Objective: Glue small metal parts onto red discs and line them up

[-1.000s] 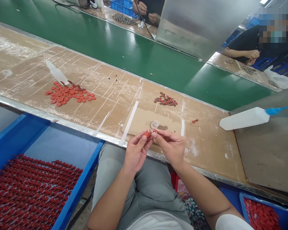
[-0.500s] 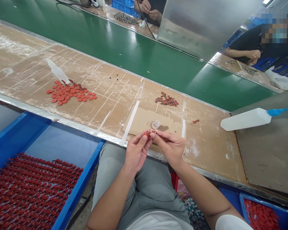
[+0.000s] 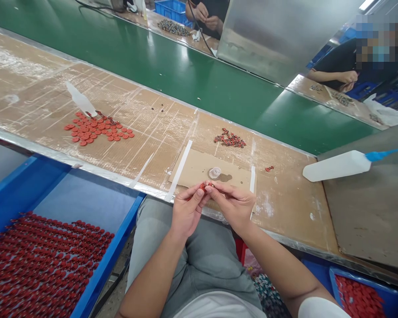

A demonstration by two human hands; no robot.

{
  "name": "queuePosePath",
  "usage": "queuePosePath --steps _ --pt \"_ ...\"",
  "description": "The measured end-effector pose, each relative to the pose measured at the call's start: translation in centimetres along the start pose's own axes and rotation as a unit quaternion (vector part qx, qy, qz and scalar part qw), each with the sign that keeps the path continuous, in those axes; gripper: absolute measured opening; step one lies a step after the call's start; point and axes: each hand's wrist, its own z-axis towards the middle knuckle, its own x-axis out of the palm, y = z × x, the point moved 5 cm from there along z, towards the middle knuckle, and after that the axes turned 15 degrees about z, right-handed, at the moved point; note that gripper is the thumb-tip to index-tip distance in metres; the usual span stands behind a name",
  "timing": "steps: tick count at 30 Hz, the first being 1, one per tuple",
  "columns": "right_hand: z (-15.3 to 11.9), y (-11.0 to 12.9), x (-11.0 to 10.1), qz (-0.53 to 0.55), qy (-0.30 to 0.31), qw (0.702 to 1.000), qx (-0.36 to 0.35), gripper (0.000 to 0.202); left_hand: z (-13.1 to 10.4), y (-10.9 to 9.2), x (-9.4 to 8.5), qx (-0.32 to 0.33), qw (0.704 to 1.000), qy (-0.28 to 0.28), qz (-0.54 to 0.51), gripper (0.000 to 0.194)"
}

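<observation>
Above the bench's front edge, my left hand (image 3: 188,210) pinches a small red disc (image 3: 203,186) between thumb and fingers. My right hand (image 3: 235,204) meets it there, its thumb and fingertips closed on a small red-and-dark part (image 3: 211,184) against the disc; the fingers cover most of both. Just beyond my fingertips a small clear cup (image 3: 214,172) stands on a taped cardboard sheet (image 3: 194,165), beside a wet-looking spot. Farther back lies a pile of red-and-dark parts (image 3: 230,138), and a single similar part (image 3: 269,168) rests to the right.
Loose red discs (image 3: 89,131) lie at the left beside a white pointed strip (image 3: 80,99). A blue tray (image 3: 96,269) at lower left holds rows of red pieces. A white bottle (image 3: 338,166) with blue nozzle lies right. Behind runs a green belt (image 3: 172,70); co-workers sit beyond.
My two hands stay together at the same spot, with only a slight shift of the fingertips around the small pieces. The objects on the bench have not moved.
</observation>
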Motion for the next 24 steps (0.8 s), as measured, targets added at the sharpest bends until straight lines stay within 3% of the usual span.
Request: queuePosePath --steps 13,17,24 --pt "0.4 0.5 -0.7 -0.010 0.041 0.996 -0.073 0.022 -0.5 -0.1 0.4 0.022 0.998 -0.036 0.048 0.023" --pt "0.5 0.5 -0.7 -0.026 0.052 0.992 -0.113 0.027 -0.4 0.0 0.4 0.023 0.998 -0.039 0.031 0.012" --pt "0.2 -0.1 -1.1 -0.036 0.013 0.993 -0.113 0.023 -0.5 0.3 0.7 0.030 0.997 -0.037 0.054 0.013"
